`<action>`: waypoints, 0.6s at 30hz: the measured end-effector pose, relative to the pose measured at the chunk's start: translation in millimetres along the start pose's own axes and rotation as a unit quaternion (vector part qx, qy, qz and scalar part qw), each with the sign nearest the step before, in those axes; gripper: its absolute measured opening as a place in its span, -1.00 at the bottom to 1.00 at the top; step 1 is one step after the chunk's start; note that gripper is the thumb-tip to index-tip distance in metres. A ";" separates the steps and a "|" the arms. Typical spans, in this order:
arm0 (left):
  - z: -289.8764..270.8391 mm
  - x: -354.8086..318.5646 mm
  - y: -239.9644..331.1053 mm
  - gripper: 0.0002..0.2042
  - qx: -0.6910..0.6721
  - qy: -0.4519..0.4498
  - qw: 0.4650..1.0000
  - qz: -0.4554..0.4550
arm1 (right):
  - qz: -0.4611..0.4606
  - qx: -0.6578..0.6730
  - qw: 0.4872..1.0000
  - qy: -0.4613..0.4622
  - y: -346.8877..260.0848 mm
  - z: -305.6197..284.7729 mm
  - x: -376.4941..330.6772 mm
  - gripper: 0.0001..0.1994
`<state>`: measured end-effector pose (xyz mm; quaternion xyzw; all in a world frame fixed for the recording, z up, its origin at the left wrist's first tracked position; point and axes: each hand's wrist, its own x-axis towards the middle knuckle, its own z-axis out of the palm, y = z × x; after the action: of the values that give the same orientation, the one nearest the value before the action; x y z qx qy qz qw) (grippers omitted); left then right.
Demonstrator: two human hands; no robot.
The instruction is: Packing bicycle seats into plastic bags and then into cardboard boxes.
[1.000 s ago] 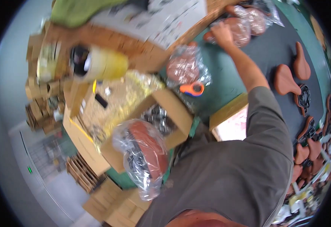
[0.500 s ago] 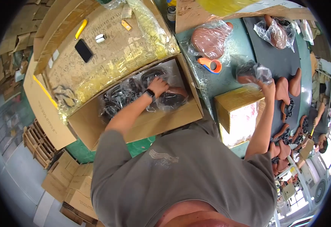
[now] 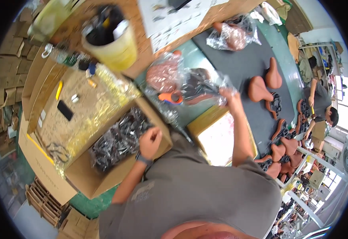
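Observation:
My right hand (image 3: 229, 96) pinches the edge of a clear plastic bag with a bicycle saddle (image 3: 197, 85) inside, held over the green table. The saddle's dark underside shows through the film, with some brown at its lower edge. Beside it, to the left, an orange tape dispenser (image 3: 170, 97) sits against another bagged brown saddle (image 3: 160, 75). My left hand (image 3: 150, 142), fingers curled into a loose fist with nothing visible in it, hovers by the right end of an open cardboard box (image 3: 87, 173). Several bagged saddles (image 3: 120, 137) with black undersides fill that box.
A gold-taped carton (image 3: 217, 137) stands near my right forearm. Brown saddles (image 3: 257, 89) lie on a black mat (image 3: 237, 65). Left are a phone (image 3: 65, 110), a yellow cutter (image 3: 59, 91) and a yellow bin (image 3: 116, 51). A co-worker (image 3: 321, 97) stands at far right.
The view has swung rightward. My left hand has come out of the box and curled up. My right hand has brought the bagged saddle leftward, close to the tape dispenser.

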<state>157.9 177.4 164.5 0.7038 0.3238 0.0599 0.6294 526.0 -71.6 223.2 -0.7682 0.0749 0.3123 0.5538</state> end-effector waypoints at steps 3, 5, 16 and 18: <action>54.0 -3.7 98.2 -0.55 -0.242 -0.013 0.970 -0.036 | 0.093 0.181 0.932 -0.299 11.6 -13.2 -18.1 -0.45; 72.7 -2.7 86.5 -0.44 -0.399 0.020 0.916 -0.015 | 0.034 0.035 0.810 -0.584 -9.2 -19.3 14.2 -0.39; 25.8 -103.1 98.8 -0.74 -0.659 -0.056 0.749 -0.034 | -0.223 -0.700 0.675 0.072 -118.5 -40.3 489.8 -0.39; 21.4 -130.0 66.5 -0.86 -0.717 -0.172 0.671 0.083 | -0.312 -0.711 0.621 0.107 -100.5 -21.9 474.1 -0.53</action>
<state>91.9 90.4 263.7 0.0580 0.0074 0.2038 0.9773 957.3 55.9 41.4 -0.9277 -0.3557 -0.0075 -0.1133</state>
